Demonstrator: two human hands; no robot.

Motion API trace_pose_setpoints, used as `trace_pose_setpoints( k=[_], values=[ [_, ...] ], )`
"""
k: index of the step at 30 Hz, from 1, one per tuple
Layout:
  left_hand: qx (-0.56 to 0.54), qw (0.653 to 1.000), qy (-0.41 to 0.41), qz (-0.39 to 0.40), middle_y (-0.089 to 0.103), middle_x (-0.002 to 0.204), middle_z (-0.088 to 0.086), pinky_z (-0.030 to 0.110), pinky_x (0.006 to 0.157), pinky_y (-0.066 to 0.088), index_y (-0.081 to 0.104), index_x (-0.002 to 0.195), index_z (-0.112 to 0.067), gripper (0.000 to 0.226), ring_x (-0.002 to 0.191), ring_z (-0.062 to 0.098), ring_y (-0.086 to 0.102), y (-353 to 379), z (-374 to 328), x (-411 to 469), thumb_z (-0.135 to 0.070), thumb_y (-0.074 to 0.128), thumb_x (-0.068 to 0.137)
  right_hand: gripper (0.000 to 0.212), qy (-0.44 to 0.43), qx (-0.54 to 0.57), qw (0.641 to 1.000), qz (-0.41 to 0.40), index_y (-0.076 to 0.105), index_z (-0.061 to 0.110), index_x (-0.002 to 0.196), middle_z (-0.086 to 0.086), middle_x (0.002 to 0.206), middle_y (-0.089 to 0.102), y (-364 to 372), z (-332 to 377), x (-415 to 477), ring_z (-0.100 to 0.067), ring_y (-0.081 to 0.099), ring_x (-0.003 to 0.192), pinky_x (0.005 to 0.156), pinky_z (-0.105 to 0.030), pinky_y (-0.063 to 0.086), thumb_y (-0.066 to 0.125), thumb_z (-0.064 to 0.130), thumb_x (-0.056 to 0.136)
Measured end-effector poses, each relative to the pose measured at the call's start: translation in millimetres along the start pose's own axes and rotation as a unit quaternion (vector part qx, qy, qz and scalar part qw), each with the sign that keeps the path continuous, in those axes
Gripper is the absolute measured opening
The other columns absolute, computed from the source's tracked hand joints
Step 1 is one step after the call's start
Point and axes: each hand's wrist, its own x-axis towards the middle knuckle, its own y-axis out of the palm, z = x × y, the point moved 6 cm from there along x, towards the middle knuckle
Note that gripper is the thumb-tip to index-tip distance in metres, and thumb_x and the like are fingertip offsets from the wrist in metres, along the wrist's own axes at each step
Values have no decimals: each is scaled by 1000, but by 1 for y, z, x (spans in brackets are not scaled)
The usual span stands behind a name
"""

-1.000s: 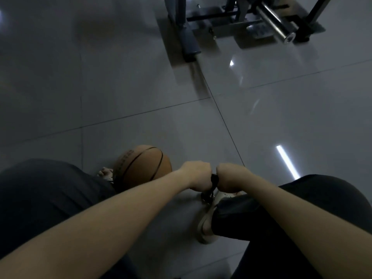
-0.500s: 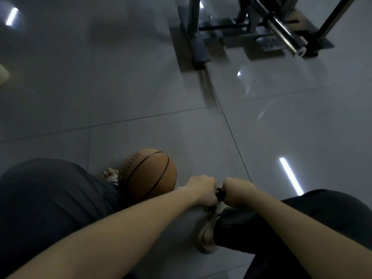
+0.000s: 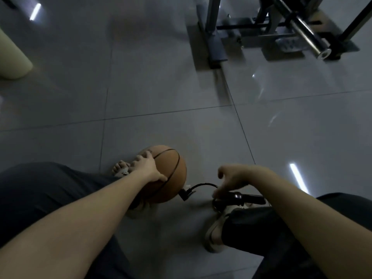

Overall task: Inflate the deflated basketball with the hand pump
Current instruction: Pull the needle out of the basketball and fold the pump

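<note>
— Both hands are coming off the pump handle they were gripping together half a second ago, aren't they?
— Yes, they are sitting well apart now. The left hand (image 3: pixel 145 166) is resting on the basketball (image 3: pixel 169 178), fingers spreading over its upper left side.
— Where is the ball lying?
— It is sitting on the tiled floor (image 3: pixel 161 87) in the lower centre of the frame, just beside the toes of the left foot (image 3: pixel 120 168).
— And the right hand?
— The right hand (image 3: pixel 234 178) is hovering right of the ball, fingers loosely curling, gripping nothing. One fingertip is reaching down to the near end of the black pump (image 3: pixel 243 197); I cannot tell whether it is touching.
— Is anything joining pump and ball?
— A black hose (image 3: pixel 203 184) is arching from the pump to a fitting at the ball's lower right.
— Further out?
— A pale shoe (image 3: pixel 216 230) is showing below the pump, a metal gym frame (image 3: pixel 214 45) is standing at the upper right, and a pale cylinder (image 3: pixel 12 55) is poking in at the upper left edge.
</note>
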Motion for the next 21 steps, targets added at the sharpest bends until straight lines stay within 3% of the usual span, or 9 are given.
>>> trace_pose_setpoints(
  k=[4,8,11,14,18,21],
  values=[
    [-35,999,22,-26,16,158,27,56,110,36,-4,159,-17,136,140,49,27,4,-5,8,-70,78,65,65,-48,57,994,-82,58,4,121,-17,119,63,-9,44,33,-33,61,107,94,-48,51,71,53,81],
    [-55,998,13,-30,19,157,26,55,110,36,0,159,-20,132,139,48,28,-1,-6,18,-66,80,64,53,-73,108,988,-82,52,3,128,-17,128,58,3,80,83,-33,58,112,94,-45,51,66,33,87],
    [-62,997,11,-35,21,157,24,54,110,37,3,159,-22,131,138,48,29,-1,-6,22,-64,82,63,75,-87,140,982,-93,32,13,148,-12,141,48,13,95,121,-32,52,122,96,-40,47,66,38,86],
    [-63,998,11,-29,22,156,23,54,110,37,5,159,-23,129,138,47,30,-4,-9,27,-63,82,63,98,-50,183,977,-100,12,11,154,-15,141,48,19,95,151,-33,53,120,94,-43,49,68,46,82],
    [-76,997,16,-13,25,158,18,52,109,38,9,159,-24,127,140,44,32,-17,-6,37,-64,82,63,84,-46,202,968,-144,32,17,145,-8,128,58,16,94,168,-28,58,111,89,-43,53,69,52,78],
    [-85,996,24,-22,28,157,15,52,110,38,12,159,-26,126,140,42,31,-22,-6,37,-67,82,62,85,-37,230,962,-141,32,18,145,-7,131,56,14,87,171,-28,57,114,91,-42,52,72,52,77]
  ],
)
